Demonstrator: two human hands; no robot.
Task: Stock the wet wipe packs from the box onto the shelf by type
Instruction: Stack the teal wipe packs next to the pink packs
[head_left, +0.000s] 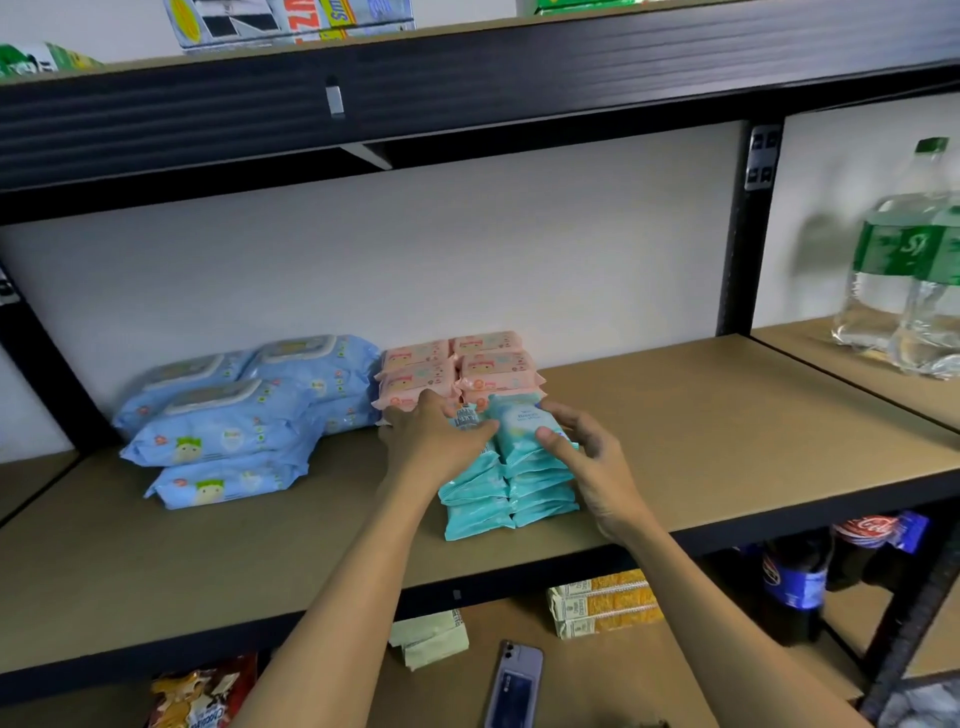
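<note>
On the middle shelf (675, 415) lie three groups of wet wipe packs. Large blue packs (234, 415) are piled at the left. Small pink packs (467, 364) are stacked at the back centre. In front of them stand two stacks of small teal packs (509, 499). My left hand (431, 441) rests on top of the left teal stack, fingers curled over a pack. My right hand (587, 457) grips the top teal pack (519, 423) of the right stack from its right side. The box is out of view.
Clear soda bottles (904, 291) stand on the neighbouring shelf at the right. Below are a phone (514, 686), yellow cartons (602, 603), cola bottles (795, 582) and snack bags (202, 696). A black upright post (743, 234) divides the shelf bays. Boxes sit on the top shelf.
</note>
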